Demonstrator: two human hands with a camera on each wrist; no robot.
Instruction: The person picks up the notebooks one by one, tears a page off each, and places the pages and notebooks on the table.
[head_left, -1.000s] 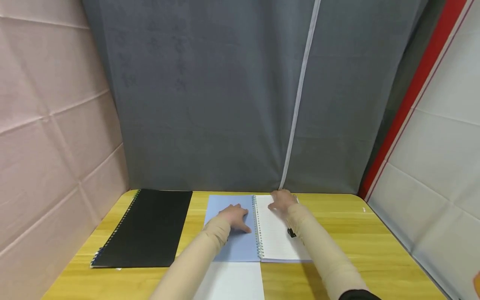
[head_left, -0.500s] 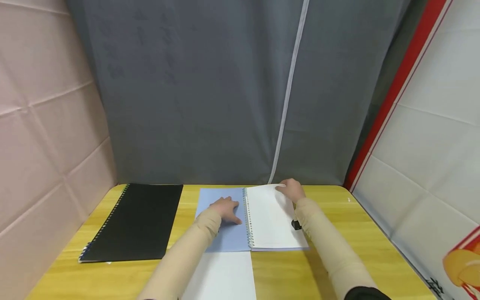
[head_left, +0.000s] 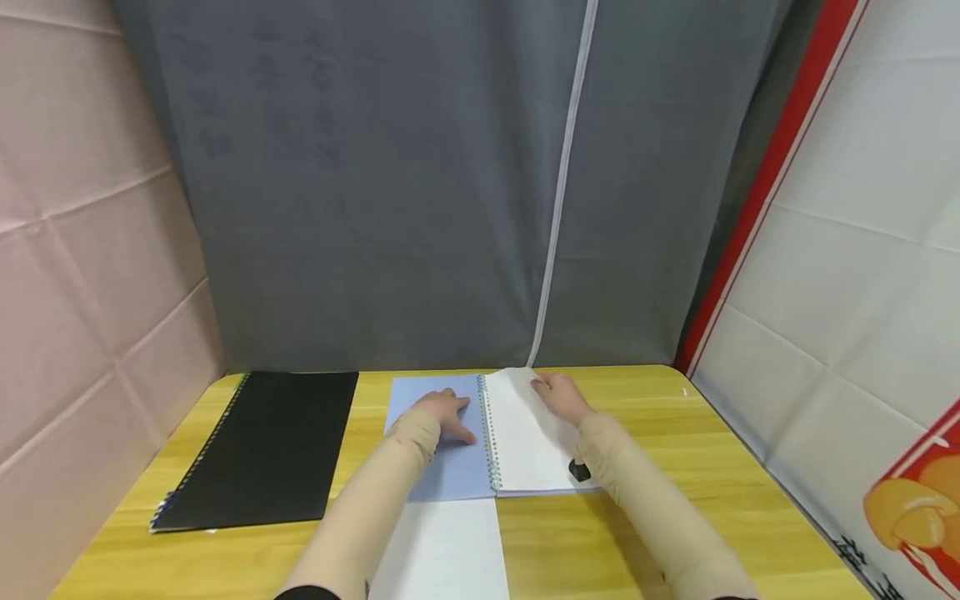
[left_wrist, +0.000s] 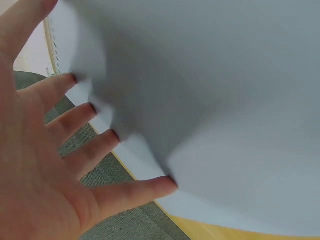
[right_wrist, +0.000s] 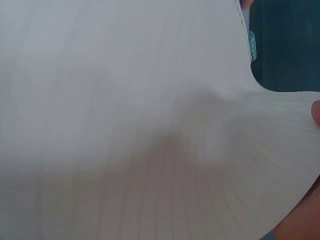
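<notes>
On smooth blue cover, flat left hand; right hand's grip pinching curled lined page.

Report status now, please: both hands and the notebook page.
Left hand flat, fingers spread on blue cover. Right hand pinches lined page at far corner, page lifted and curling. Nothing in the way; black folder lies apart, left.

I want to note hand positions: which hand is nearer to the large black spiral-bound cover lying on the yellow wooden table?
Left. The left hand rests on the blue notebook cover beside the black cover; the right hand is farther, lifting a white page.
</notes>
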